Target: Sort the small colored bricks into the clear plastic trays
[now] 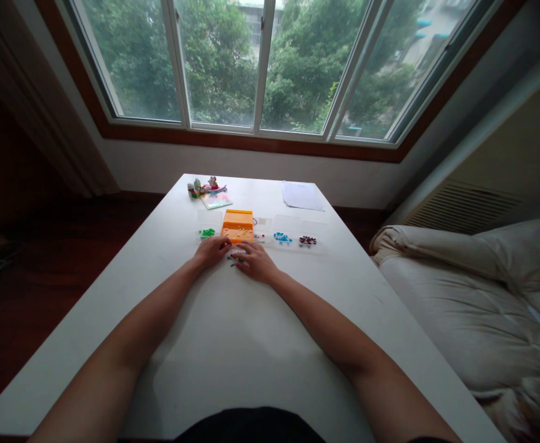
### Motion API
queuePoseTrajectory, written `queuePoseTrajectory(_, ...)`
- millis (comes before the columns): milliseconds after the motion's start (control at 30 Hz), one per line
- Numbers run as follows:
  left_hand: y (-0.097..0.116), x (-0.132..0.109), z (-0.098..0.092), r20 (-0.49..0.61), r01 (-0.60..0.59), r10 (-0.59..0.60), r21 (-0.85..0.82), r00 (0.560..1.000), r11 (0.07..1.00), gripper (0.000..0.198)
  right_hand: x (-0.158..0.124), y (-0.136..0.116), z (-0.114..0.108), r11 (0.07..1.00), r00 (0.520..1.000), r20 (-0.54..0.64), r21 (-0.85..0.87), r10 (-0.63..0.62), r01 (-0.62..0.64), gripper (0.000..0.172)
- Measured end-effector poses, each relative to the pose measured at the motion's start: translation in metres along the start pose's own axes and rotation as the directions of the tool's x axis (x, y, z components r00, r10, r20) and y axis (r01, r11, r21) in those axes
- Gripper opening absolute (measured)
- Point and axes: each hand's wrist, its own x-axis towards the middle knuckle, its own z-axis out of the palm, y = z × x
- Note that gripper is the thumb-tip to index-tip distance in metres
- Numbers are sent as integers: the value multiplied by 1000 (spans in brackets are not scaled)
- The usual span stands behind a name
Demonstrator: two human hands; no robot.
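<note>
Dark clothing [255, 424] fills the bottom edge of my feed, with two bare forearms [329, 320] reaching across the white table [251, 344]. From my remote seat I see the left hand [213, 250] at the near left corner of the orange case [239, 216], fingers drawn together; I cannot tell whether they grip anything. I read the right hand's [258, 263] fingers as apart, spread over loose small pieces [232, 265] just in front of the case. The case lies lid back, tiny pale-yellow pieces [239, 234] inside its near half. Green pieces [207, 233] sit to its left; blue pieces [281, 237], then dark brown pieces [307, 240], sit to its right, in clear containers [288, 221]. Beyond, I make out small figurines [213, 183] and paper sheets [303, 195].
</note>
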Motion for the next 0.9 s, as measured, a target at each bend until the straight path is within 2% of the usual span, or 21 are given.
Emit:
queuePoseTrajectory(400, -4, 0, 1, -9, -5, 5, 10, 1000, 1000, 27, -1, 5, -7, 989, 991, -77, 90, -109, 115, 12)
queuePoseTrajectory(633, -1, 0, 0, -8, -1, 1, 8, 1000, 1000, 27, -1, 6, -6, 988, 994, -67, 120, -88, 96, 10)
queuePoseTrajectory(900, -2, 0, 1, -14, -12, 12, -7, 1000, 1000, 28, -1, 6, -3, 983, 992, -39, 137, -121, 125, 9)
